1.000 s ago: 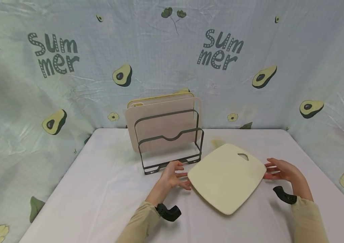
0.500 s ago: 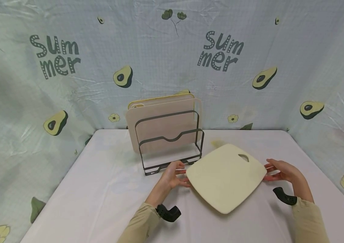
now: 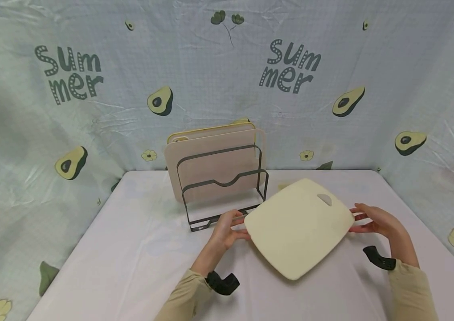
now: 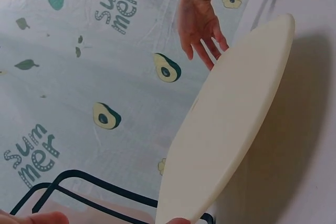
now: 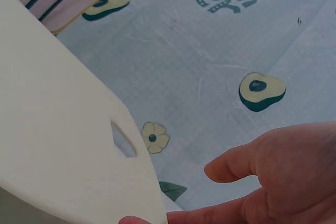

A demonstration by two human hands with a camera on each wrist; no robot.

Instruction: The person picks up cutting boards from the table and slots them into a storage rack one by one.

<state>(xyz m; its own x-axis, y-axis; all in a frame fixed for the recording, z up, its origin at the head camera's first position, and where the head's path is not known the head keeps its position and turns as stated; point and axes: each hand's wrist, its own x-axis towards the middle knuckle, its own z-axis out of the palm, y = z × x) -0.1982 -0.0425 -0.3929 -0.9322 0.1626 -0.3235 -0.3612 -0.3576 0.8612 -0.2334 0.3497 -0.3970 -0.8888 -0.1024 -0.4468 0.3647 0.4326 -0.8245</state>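
Observation:
A cream cutting board [image 3: 299, 227] with a slot handle is raised off the table, tilted with its far side higher. My left hand [image 3: 227, 229] holds its left corner, close in front of the rack. In the left wrist view one left fingertip [image 4: 178, 221] touches the board's corner, and another digit stands apart. The right corner is held by my right hand [image 3: 379, 223]; one digit sticks out clear of the edge, as the right wrist view shows, while others reach the board. Parts of both hands are hidden by the board.
A black wire rack [image 3: 225, 183] stands at the back left of the white table [image 3: 138, 249]. It carries upright boards, a pale pink cutting board [image 3: 214, 165] in front and a yellow-edged one [image 3: 210, 129] behind. A patterned cloth [image 3: 227, 67] hangs around the table.
The cream board has risen slightly and its far side has tipped up, shifting a little to the left. Both hands have moved slightly with it; the rack has stayed put.

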